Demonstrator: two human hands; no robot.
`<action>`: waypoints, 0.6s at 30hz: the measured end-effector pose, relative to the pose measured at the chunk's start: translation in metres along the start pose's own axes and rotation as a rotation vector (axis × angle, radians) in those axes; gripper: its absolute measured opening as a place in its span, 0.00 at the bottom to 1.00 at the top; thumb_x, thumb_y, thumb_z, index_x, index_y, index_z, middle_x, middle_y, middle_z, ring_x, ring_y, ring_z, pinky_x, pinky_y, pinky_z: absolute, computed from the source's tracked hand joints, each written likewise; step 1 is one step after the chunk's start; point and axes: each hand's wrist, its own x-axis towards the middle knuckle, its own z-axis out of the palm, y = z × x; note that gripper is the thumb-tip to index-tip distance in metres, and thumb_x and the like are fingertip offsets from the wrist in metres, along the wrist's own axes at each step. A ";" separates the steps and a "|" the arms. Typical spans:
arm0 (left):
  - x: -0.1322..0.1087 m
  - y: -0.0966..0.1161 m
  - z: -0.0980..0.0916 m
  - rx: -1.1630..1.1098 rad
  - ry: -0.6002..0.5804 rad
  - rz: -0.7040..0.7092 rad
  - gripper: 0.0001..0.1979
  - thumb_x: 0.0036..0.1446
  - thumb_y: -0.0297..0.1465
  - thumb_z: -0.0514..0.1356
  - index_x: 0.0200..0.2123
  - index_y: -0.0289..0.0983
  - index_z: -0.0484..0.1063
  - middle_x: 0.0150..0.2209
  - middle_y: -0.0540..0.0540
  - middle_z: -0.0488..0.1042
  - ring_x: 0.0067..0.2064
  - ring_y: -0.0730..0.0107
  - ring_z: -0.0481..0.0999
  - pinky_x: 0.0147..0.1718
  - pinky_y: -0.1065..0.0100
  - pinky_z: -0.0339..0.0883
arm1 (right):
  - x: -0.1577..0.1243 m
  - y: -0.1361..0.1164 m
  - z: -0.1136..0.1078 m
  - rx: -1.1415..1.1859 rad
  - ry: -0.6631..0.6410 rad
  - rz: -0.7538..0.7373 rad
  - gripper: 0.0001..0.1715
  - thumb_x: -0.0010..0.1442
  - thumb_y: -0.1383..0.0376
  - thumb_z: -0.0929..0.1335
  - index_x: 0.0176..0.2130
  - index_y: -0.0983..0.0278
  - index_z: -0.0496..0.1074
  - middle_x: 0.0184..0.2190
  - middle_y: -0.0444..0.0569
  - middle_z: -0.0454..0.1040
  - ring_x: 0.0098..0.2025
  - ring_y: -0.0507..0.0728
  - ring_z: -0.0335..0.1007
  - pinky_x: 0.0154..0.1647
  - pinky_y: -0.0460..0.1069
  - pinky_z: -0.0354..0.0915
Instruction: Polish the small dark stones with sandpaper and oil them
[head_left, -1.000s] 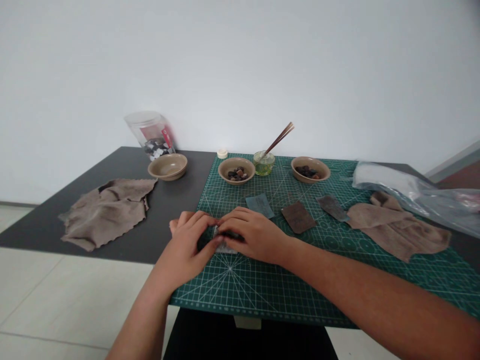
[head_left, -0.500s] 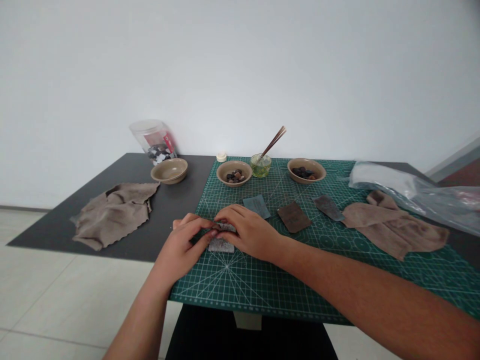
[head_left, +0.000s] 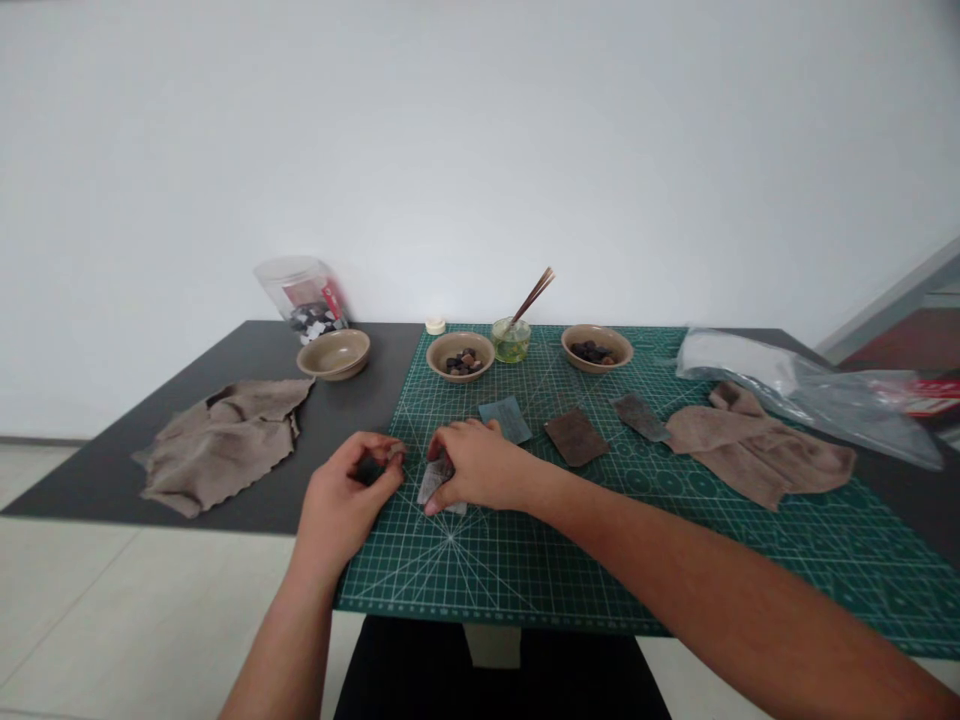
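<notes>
My left hand (head_left: 349, 492) is closed in a pinch over the cutting mat's left edge, with a small brownish stone (head_left: 395, 452) between thumb and fingertips. Just to its right, my right hand (head_left: 476, 465) grips a small grey sheet of sandpaper (head_left: 433, 482), which is lifted and tilted at its left side. Part of the sheet is hidden under the fingers. Beyond my right hand lie a blue-grey sandpaper piece (head_left: 506, 419), a brown one (head_left: 576, 437) and a dark grey one (head_left: 637, 415).
Bowls of stones, one in the middle (head_left: 460, 357) and one on the right (head_left: 597, 349), flank a glass jar (head_left: 511, 342) with thin sticks. Leftward are another bowl (head_left: 334, 355), a tilted plastic tub (head_left: 304, 300) and a brown cloth (head_left: 225, 445). A second cloth (head_left: 757, 445) and plastic bag (head_left: 795, 375) lie right.
My hands have moved apart from where they met over the grey sandpaper. The left drew back leftward with the stone, and the right took hold of the sheet and raised its side.
</notes>
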 end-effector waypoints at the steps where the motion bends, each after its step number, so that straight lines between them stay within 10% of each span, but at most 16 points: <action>1: 0.000 -0.001 0.000 0.003 0.000 0.000 0.09 0.53 0.37 0.62 0.35 0.39 0.73 0.34 0.49 0.77 0.37 0.65 0.76 0.41 0.64 0.68 | 0.000 0.000 0.001 0.010 0.012 0.000 0.33 0.46 0.49 0.78 0.45 0.66 0.73 0.46 0.57 0.72 0.53 0.68 0.66 0.51 0.61 0.58; 6: 0.000 -0.002 -0.001 0.003 -0.012 -0.009 0.09 0.53 0.38 0.63 0.34 0.39 0.73 0.34 0.49 0.77 0.37 0.65 0.75 0.40 0.64 0.68 | -0.001 0.003 0.003 0.197 0.223 -0.110 0.17 0.55 0.61 0.75 0.41 0.64 0.70 0.36 0.48 0.74 0.41 0.57 0.71 0.41 0.50 0.60; 12: 0.002 -0.003 0.001 -0.031 -0.034 -0.003 0.10 0.54 0.39 0.63 0.34 0.39 0.73 0.33 0.49 0.76 0.35 0.67 0.74 0.38 0.66 0.68 | 0.000 0.007 0.004 0.299 0.373 -0.128 0.34 0.51 0.64 0.77 0.54 0.62 0.62 0.43 0.50 0.75 0.43 0.59 0.73 0.42 0.50 0.62; 18: 0.000 0.007 -0.004 -0.036 -0.040 -0.023 0.11 0.52 0.40 0.65 0.34 0.39 0.76 0.32 0.49 0.78 0.34 0.67 0.75 0.38 0.66 0.69 | 0.002 0.014 0.003 0.461 0.451 -0.053 0.23 0.52 0.66 0.76 0.47 0.63 0.69 0.37 0.46 0.78 0.40 0.57 0.75 0.41 0.49 0.63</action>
